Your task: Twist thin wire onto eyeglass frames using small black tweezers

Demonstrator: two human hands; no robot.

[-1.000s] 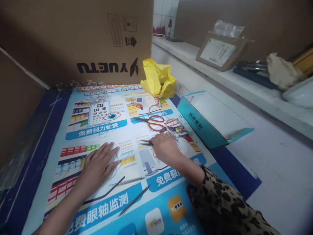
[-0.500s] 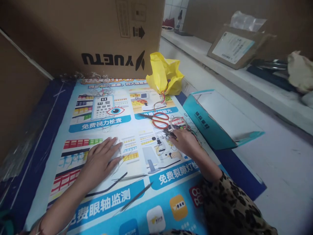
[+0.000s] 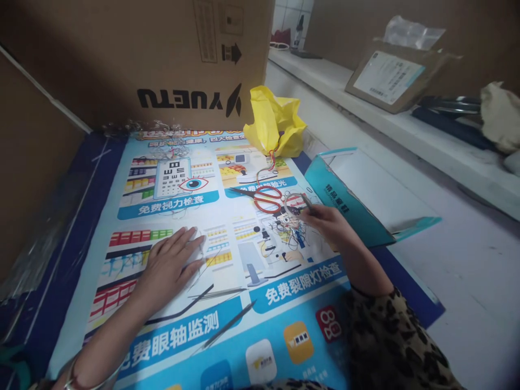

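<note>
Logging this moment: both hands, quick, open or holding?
Left hand: open, palm down on the printed sheet.
Right hand: closed, holding a dark tool.

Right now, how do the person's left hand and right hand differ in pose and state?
The left hand lies palm down on the printed poster, fingers extended; the right hand is curled around a slim dark tool. The right hand is close to the tangled thin strands; the left hand is well away from them. Both hands are bare.
</note>
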